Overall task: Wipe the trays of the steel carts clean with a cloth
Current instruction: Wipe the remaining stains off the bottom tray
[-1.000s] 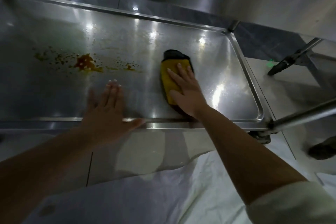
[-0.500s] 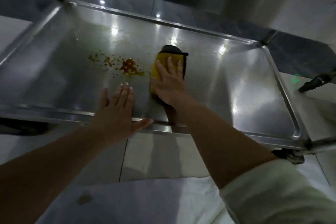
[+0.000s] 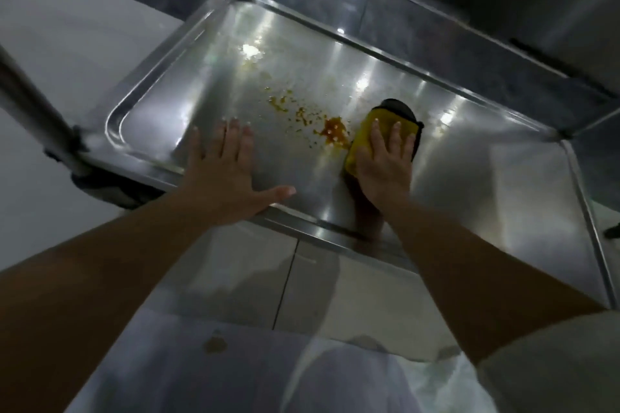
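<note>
On the steel cart's tray [image 3: 161, 100], your left hand [image 3: 221, 174] lies flat and released near the front rim. Your right hand [image 3: 385, 164] presses straight fingers on the yellow cloth [image 3: 364, 131], just beside the orange sauce stain [image 3: 333, 131].

A shallow rectangular steel tray with a raised rim [image 3: 144, 100] fills the view; on it, near its middle, lies an orange-brown smear of sauce with scattered flecks [image 3: 330, 131]; just right of that smear a folded yellow cloth with a dark backing [image 3: 364, 134] lies flat, its left edge touching the smear; the right hand [image 3: 385, 166] presses on the cloth with straight fingers; left of the smear the left hand [image 3: 223, 179] rests flat on the tray, thumb spread along the near rim.
</note>
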Demonstrator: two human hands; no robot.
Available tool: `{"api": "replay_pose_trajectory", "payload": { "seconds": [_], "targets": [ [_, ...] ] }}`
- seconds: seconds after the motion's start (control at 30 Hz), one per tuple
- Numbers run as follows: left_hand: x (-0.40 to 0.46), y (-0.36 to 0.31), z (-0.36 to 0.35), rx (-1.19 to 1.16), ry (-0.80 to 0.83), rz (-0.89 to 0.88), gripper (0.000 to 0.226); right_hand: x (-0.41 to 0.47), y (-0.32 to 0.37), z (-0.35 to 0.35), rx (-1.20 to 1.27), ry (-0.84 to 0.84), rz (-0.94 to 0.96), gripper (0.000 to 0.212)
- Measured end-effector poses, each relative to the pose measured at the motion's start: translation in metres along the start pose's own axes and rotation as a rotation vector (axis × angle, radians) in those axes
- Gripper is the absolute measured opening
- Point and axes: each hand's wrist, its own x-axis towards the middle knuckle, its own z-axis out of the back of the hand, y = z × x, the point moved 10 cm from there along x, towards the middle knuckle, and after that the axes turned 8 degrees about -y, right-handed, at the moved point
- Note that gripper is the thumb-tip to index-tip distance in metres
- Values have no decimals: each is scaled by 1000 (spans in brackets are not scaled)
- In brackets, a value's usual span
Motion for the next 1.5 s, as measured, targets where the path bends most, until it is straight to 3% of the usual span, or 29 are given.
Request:
{"api": "replay_pose_trajectory", "payload": {
  "seconds": [0.1,0.23,0.37,0.5,0.63,0.8,0.87,0.97,1.07,1.13,1.23,1.3,1.4,1.5],
  "targets": [
    [0,-7,2,28,-52,1,127,4,47,-7,42,-15,-17,57],
    [-6,-9,13,53,-59,-1,129,-6,116,-12,149,50,303,57],
    [-4,-14,19,99,44,-16,126,-17,93,4,207,111,437,62],
    [0,7,40,74,-18,-137,120,-23,26,14,219,-13,140,57],
    [-2,60,52,45,-85,15,108,-30,2,9,180,-29,-223,54],
    [-4,63,46,78,-126,19,81,-34,59,-5,24,-89,-284,63],
    [-4,61,46,112,-129,8,77,-27,96,-10,43,-91,-197,64],
    [-5,60,47,138,-125,10,77,-5,161,-26,220,39,-6,64],
    [-5,60,48,150,-125,11,77,17,198,-34,428,198,7,59],
    [-5,62,47,147,-113,17,77,29,197,-17,347,182,94,56],
    [-5,61,45,133,-117,21,78,29,185,27,151,-26,505,52],
    [-4,61,46,120,-117,18,79,19,177,22,83,54,746,61],
    [-4,62,46,128,-120,21,80,22,175,-6,-70,128,869,69],
    [-5,63,47,108,-125,27,82,38,188,-12,-142,33,853,66]
  ]
}}
